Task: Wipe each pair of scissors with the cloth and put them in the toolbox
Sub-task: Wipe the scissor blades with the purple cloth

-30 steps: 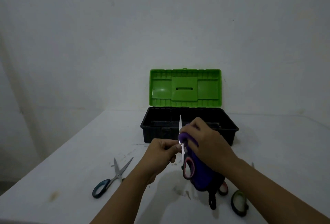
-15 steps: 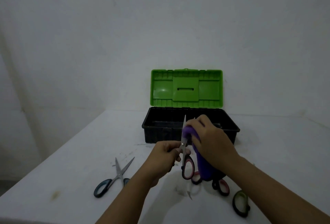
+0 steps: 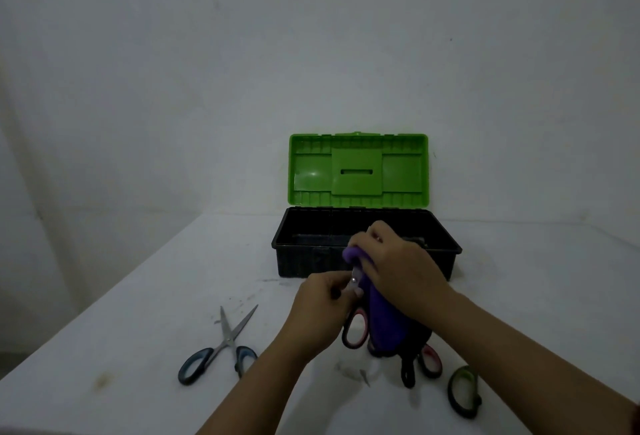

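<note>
White table against a plain pale wall, dim light. Item in hand: red-handled scissors, held upright above the table just in front of the toolbox, one pink-lined loop showing below the hands, blades almost wholly covered. Left hand: fingers curled, pinching the scissors at the pivot, where a small bright rivet shows. Right hand: clenched round the purple cloth, which is wrapped over the blades and hangs down past the handle. Step judged to be: wiping, blades end. To do it well, the cloth should probably be drawn from pivot to tip in one direction, fingers kept on the flats and off the edge, the left pinch firm so the blades stay closed; the handle loops seem yet to be wiped. Toolbox: black tub, green lid standing open behind it; contents too dark to tell. On the table, well to the left: blue-handled scissors, blades partly apart. Lower right, near the forearm: green-handled scissors, only the handle visible; beside it a further red and black handle, partly hidden by the cloth. Brands, labels, writing: none legible on any item.
</note>
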